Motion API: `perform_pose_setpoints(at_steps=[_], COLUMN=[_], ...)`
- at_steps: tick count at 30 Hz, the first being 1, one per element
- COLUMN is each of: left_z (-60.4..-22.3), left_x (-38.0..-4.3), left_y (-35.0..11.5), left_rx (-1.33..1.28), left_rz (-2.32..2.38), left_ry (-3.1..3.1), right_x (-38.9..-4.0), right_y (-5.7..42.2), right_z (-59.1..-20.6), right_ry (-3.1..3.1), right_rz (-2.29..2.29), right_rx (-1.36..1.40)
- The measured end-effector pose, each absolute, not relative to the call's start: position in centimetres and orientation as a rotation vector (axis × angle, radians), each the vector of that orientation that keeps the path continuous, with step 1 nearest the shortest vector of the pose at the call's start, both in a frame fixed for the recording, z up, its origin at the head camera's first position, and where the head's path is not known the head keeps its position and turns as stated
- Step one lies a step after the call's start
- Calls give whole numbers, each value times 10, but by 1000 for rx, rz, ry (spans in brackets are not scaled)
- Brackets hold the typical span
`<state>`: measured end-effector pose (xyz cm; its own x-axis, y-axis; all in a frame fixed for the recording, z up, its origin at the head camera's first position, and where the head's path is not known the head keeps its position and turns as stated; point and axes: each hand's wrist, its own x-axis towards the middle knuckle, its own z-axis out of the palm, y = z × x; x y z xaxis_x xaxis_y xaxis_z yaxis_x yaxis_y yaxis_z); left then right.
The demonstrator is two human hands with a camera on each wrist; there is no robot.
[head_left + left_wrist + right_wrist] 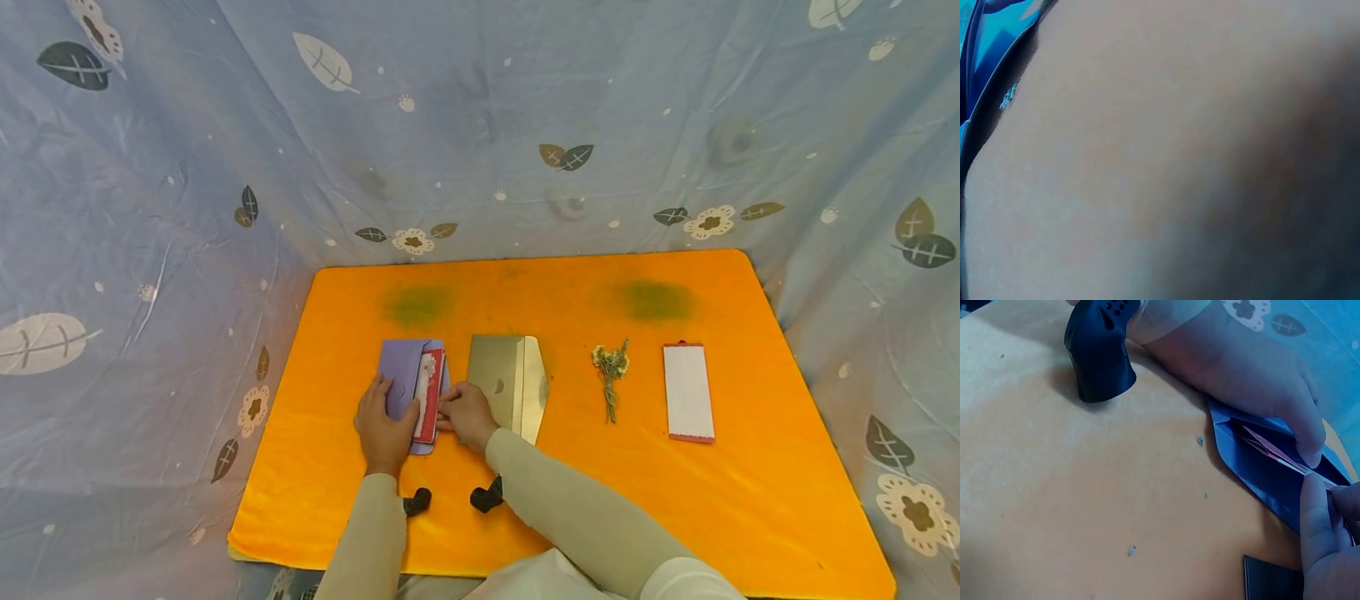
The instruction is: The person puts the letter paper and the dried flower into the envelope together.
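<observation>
A purple envelope (400,360) lies on the orange cloth with its flap side to the right. Partly inside its opening is a red and white card (431,385) with a flower design. My left hand (386,435) holds the envelope, fingers at its left side and thumb by the opening. From the right, my right hand (471,415) pinches the card's outer edge. In the right wrist view, the folded card (1267,449) stands in the mouth of the blue-looking envelope (1232,453), and both hands' fingers meet there. Blurred skin fills most of the left wrist view.
A gold envelope (491,367) with an unfolded flap lies just right of the purple one, partly behind my right hand. Farther right are a small bunch of dried flowers (611,371) and a white card with red ends (688,392). Patterned curtains (480,108) surround the orange-covered table (570,500).
</observation>
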<state>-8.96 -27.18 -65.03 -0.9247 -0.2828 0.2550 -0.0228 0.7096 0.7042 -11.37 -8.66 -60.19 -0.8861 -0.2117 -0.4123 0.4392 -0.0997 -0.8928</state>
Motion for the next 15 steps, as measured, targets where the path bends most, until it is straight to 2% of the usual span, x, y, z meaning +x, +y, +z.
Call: perform_pose_setpoints(at_steps=[15], left_z=[-653], left_x=[-90], left_y=[-273], left_rx=[242], left_rz=[-1049], left_ry=[-2565], right_x=[-112], right_y=[-98], right_z=[-607], right_ry=[1719], right_rz=[-2081], right_rx=[291])
